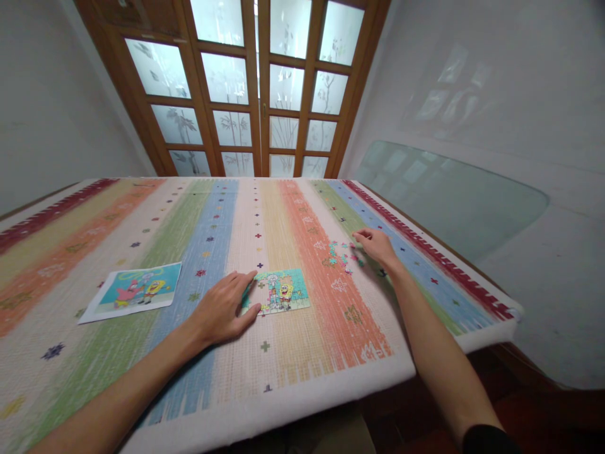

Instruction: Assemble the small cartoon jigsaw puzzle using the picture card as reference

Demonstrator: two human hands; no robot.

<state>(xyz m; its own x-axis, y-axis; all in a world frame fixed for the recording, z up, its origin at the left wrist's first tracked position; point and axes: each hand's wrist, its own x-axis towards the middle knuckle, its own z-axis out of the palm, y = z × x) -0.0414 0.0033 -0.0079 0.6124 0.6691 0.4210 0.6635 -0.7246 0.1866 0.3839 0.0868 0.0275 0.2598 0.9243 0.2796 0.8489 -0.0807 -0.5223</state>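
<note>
Puzzle [282, 291] against left hand [225, 310], loose pieces [341, 253] at right hand [377, 244]

Hands two: left hand [225, 309], right hand [375, 244]. One puzzle [282, 291], one picture sheet [135, 291], one loose-piece scatter [343, 254], uncountable.

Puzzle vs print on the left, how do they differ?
The print is larger than the puzzle. The left hand rests on the puzzle's left edge; the print lies untouched. Both lie flat and show cartoon figures on teal.
</note>
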